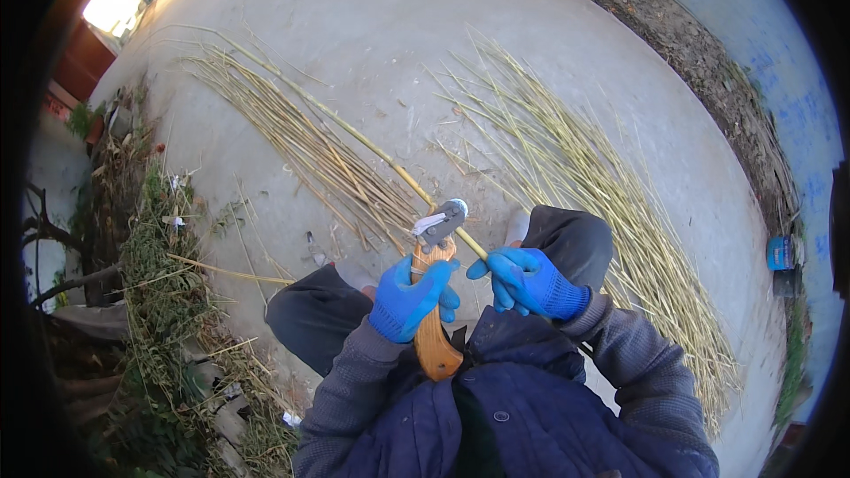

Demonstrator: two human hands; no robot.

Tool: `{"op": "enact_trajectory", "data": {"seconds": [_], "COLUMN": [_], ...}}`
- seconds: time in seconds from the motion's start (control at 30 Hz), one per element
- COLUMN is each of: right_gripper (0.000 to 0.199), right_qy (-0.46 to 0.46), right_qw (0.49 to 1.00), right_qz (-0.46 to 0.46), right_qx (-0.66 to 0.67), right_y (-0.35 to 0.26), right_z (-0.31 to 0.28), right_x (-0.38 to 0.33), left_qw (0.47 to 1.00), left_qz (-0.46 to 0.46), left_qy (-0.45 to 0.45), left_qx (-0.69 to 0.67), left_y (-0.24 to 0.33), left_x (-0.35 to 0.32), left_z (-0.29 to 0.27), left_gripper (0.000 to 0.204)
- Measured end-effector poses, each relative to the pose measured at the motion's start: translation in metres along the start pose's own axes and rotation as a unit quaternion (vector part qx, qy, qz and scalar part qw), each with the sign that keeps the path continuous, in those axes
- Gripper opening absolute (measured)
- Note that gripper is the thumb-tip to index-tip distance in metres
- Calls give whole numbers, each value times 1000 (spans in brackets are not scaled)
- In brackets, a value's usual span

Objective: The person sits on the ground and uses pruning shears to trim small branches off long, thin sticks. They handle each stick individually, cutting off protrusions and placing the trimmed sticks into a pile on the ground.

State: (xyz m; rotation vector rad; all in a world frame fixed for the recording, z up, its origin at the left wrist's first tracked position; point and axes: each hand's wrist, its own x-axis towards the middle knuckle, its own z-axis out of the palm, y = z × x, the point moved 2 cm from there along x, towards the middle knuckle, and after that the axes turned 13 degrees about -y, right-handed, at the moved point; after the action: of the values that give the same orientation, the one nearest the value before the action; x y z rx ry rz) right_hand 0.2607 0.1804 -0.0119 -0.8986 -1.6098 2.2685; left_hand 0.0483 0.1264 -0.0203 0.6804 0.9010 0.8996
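Wearing a blue glove, my left hand (403, 301) is closed round the wooden handle of a hand tool (436, 350) with a grey metal head. The exact kind of tool is not clear. My right hand (538, 283), also gloved in blue, grips the near end of a long yellowish cane stalk (363, 140). From there the stalk runs up and left, passing at the tool's metal head. A pale, bright piece shows at that head, too washed out to make out.
A bundle of brownish stalks (310, 146) lies ahead to the left on the concrete floor (372, 18). A larger heap of greenish-yellow stalks (620, 212) spreads along the right. Dry plants (159, 257) border the left side; a blue wall (779, 35) rises at far right.
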Motion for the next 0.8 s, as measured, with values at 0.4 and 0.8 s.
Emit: {"op": "enact_trajectory", "data": {"seconds": [0.4, 0.8], "right_gripper": [28, 18], "right_qy": [72, 36], "right_qw": [916, 896], "right_qz": [-129, -124], "right_qx": [-374, -425], "right_y": [-11, 14], "right_z": [11, 21], "right_x": [19, 5], "left_qw": [988, 972], "left_qz": [101, 129], "left_qy": [120, 194], "left_qx": [-9, -33], "left_y": [-18, 11], "left_x": [18, 25], "left_z": [14, -55], "left_gripper": [28, 32]}}
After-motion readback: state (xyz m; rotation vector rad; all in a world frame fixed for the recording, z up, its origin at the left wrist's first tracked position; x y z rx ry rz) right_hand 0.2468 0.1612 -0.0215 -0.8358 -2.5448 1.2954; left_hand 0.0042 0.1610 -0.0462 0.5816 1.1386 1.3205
